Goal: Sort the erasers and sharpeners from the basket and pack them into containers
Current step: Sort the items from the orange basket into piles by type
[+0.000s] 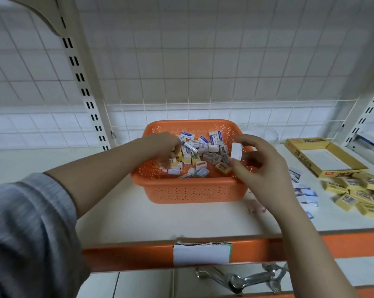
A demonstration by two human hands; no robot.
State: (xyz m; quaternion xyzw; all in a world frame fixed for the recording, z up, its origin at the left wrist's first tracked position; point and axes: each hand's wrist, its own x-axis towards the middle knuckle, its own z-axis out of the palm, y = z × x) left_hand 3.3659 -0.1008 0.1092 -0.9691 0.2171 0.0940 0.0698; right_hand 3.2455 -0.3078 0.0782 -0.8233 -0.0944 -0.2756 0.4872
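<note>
An orange perforated basket [188, 190] sits on the shelf, holding several erasers and sharpeners [203, 155] in white, blue, yellow and pink. My left hand [164, 147] reaches into the basket's left side, fingers curled down among the pieces; what they grip is hidden. Over the basket's right side, my right hand [259, 166] pinches a white eraser [236, 151] between thumb and fingers. An open yellow box [304, 160] lies at the right.
Yellow erasers [358, 194] are piled at the right, with white-and-blue erasers [304, 190] beside them. Small pink pieces [256, 207] lie by my right wrist. A clear container [265, 131] stands behind the basket. Metal hooks [246, 278] hang below the orange shelf edge [128, 252].
</note>
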